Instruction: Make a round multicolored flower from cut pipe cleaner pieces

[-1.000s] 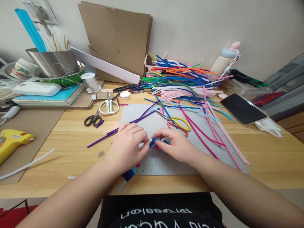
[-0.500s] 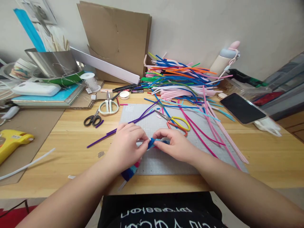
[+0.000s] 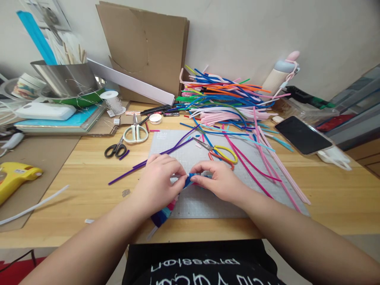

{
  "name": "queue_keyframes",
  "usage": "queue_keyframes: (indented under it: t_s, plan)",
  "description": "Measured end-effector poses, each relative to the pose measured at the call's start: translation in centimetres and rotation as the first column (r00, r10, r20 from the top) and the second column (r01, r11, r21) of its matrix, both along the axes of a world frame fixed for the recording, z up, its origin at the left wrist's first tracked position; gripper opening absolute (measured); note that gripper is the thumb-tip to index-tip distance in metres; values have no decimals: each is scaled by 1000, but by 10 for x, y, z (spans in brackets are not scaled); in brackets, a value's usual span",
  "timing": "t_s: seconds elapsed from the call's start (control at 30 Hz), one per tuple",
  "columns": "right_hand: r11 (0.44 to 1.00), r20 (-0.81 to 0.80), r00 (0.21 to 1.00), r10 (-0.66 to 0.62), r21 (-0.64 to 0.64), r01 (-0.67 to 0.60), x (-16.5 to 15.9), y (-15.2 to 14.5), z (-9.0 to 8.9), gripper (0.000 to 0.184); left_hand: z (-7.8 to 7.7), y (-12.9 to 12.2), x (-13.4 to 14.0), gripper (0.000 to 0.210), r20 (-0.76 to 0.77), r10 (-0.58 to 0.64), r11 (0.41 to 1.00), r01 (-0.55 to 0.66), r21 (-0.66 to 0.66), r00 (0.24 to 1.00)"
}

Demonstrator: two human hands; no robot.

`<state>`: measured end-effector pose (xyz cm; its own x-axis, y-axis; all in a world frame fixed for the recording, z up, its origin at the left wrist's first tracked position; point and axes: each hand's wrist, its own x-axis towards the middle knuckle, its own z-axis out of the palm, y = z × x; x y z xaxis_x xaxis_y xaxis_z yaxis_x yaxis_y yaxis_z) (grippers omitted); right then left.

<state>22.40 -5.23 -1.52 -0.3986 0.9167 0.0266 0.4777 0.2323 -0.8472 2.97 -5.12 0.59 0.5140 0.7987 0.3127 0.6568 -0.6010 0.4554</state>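
My left hand (image 3: 163,178) pinches a strip of coiled pipe cleaners (image 3: 162,215) in bands of dark blue, light blue, pink and red. One banded end with a white stem hangs below that hand, near the table's front edge. Close by on the right, my right hand (image 3: 218,180) grips the blue part of the same strip between thumb and fingers. Both sets of fingertips almost meet over it and hide much of the middle. Underneath lies a grey cutting mat (image 3: 202,208). Just beyond my right hand rest scissors with yellow and orange handles (image 3: 225,154).
A big heap of coloured pipe cleaners (image 3: 225,97) lies at the back. Purple pipe cleaners (image 3: 124,176) and pink ones (image 3: 246,162) flank my hands. White-handled scissors (image 3: 135,133), black scissors (image 3: 115,149) and a yellow glue gun (image 3: 18,178) are left; a phone (image 3: 304,134) is right.
The blue part between my fingertips has turned slightly, and a little more of it shows by my right thumb. Both hands stay in nearly the same place.
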Motion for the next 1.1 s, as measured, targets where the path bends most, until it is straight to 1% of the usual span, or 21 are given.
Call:
queue_keyframes:
  t_s: [0.27,0.43,0.53,0.6,0.77,0.83,0.93,1.1]
  plan:
    - [999,-2,1000,-11,45,11,-3,-1,3,9,0,-1,2,11,-12,-25,1000,25,9,1000]
    - [998,53,997,56,33,-58,0,0,3,11,0,-1,1,11,-6,-4,1000,4,3,1000]
    - [997,89,994,66,32,-69,1,0,3,7,-1,0,1,11,-9,1,1000,-1,1,1000]
    - [996,97,992,80,31,-83,1,0,4,7,-1,0,1,11,-9,3,1000,-3,0,1000]
    - [996,42,996,82,42,-84,0,0,4,8,0,0,0,9,-8,-1,1000,1,-13,1000]
    - [997,43,996,75,22,-76,0,0,3,10,0,0,0,9,-9,-5,1000,5,-21,1000]
    - [998,49,997,60,-12,-59,0,1,1,9,0,0,0,9,-10,-8,1000,8,-23,1000]
    - [999,17,999,46,11,-46,1,1,0,10,-1,1,0,9,-6,-1,1000,1,-19,1000]
